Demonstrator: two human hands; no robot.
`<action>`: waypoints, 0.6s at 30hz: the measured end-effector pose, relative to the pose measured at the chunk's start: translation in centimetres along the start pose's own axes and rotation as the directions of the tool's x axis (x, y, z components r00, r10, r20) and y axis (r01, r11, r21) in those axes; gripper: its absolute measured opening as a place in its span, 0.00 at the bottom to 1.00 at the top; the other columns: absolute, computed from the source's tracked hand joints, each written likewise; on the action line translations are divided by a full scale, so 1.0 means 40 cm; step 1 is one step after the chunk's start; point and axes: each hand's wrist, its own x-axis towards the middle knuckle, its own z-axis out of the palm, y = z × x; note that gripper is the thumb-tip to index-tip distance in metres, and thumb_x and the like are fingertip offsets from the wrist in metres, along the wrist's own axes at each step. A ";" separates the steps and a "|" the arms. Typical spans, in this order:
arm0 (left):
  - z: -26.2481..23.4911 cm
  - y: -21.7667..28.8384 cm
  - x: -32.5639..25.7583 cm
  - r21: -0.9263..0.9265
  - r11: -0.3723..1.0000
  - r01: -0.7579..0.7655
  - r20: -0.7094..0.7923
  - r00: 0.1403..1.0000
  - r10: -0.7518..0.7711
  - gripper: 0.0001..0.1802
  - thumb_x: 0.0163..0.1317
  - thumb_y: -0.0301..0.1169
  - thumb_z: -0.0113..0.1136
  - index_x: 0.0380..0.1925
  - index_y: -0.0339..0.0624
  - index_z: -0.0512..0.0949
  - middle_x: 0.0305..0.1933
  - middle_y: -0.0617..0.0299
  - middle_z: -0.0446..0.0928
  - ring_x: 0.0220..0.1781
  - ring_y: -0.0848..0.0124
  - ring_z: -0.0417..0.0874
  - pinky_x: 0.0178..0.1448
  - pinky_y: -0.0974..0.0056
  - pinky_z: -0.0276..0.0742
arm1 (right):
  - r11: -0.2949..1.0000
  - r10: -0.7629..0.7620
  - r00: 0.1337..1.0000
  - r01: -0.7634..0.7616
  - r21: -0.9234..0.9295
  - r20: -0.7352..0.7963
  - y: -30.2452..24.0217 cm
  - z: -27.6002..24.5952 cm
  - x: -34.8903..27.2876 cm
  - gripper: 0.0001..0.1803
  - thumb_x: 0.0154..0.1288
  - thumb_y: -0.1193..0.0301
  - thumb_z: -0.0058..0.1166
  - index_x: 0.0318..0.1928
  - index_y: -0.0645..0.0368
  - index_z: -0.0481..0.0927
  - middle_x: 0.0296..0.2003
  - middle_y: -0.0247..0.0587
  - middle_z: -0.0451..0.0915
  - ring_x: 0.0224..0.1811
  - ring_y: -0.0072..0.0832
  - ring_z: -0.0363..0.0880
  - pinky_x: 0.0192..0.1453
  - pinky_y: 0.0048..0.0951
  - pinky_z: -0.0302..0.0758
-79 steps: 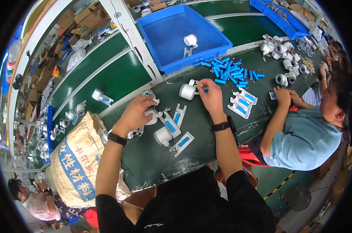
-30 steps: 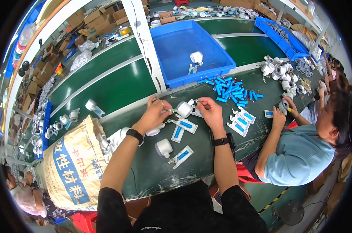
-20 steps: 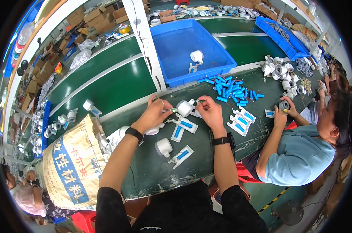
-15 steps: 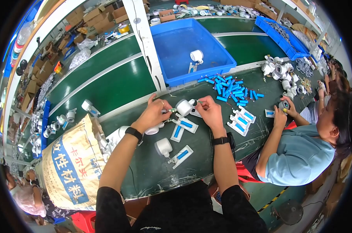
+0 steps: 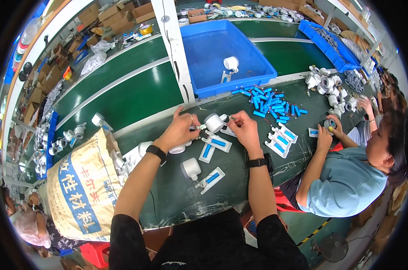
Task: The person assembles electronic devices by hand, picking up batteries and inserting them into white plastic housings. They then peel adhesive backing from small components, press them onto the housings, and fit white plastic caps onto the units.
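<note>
A white round housing (image 5: 214,123) sits between my hands above the dark green bench. My left hand (image 5: 180,129), fingers pinched, holds a small green part (image 5: 199,128) at the housing's left side. On the other side the fingers of my right hand (image 5: 245,128) are closed by the housing's short neck; what they grip is too small to make out. Just below lie white flat holders (image 5: 218,142) with blue cylindrical cells in them. Nearer me are another white housing (image 5: 191,168) and a holder with a blue cell (image 5: 211,180).
Loose blue cells (image 5: 271,104) are heaped beyond my right hand, with more filled holders (image 5: 281,140) nearer. A blue tray (image 5: 262,80) stands behind. A printed sack (image 5: 80,189) is at left. At right a co-worker (image 5: 347,175) handles a round part; white housings (image 5: 325,83) are piled beyond.
My hands keep almost the same pinched pose around the white housing. The whole view has shifted slightly. At the far right, another person's hand has moved.
</note>
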 end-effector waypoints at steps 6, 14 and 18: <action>0.002 0.000 0.002 -0.012 1.000 -0.001 0.002 1.000 0.001 0.11 0.56 0.28 0.71 0.33 0.50 0.76 0.37 0.67 0.82 0.46 0.67 0.85 0.85 0.40 0.43 | 1.000 0.000 1.000 -0.001 0.022 0.005 0.006 -0.001 -0.001 0.06 0.68 0.79 0.64 0.42 0.63 0.80 0.33 0.39 0.89 0.36 0.19 0.88 0.40 0.23 0.82; -0.001 0.005 0.004 -0.003 1.000 0.011 0.013 1.000 -0.011 0.11 0.56 0.28 0.71 0.33 0.49 0.76 0.36 0.67 0.82 0.46 0.67 0.85 0.85 0.40 0.43 | 1.000 -0.003 1.000 0.004 -0.007 0.012 0.008 -0.001 0.001 0.06 0.67 0.79 0.63 0.41 0.63 0.79 0.32 0.39 0.89 0.36 0.19 0.88 0.41 0.24 0.82; -0.001 0.006 0.005 0.005 1.000 0.013 0.017 1.000 -0.013 0.10 0.56 0.29 0.71 0.33 0.48 0.77 0.35 0.66 0.82 0.45 0.66 0.85 0.85 0.40 0.43 | 1.000 0.001 1.000 0.000 -0.026 0.013 0.008 -0.002 0.002 0.06 0.67 0.79 0.63 0.41 0.63 0.79 0.32 0.39 0.89 0.36 0.19 0.88 0.40 0.24 0.82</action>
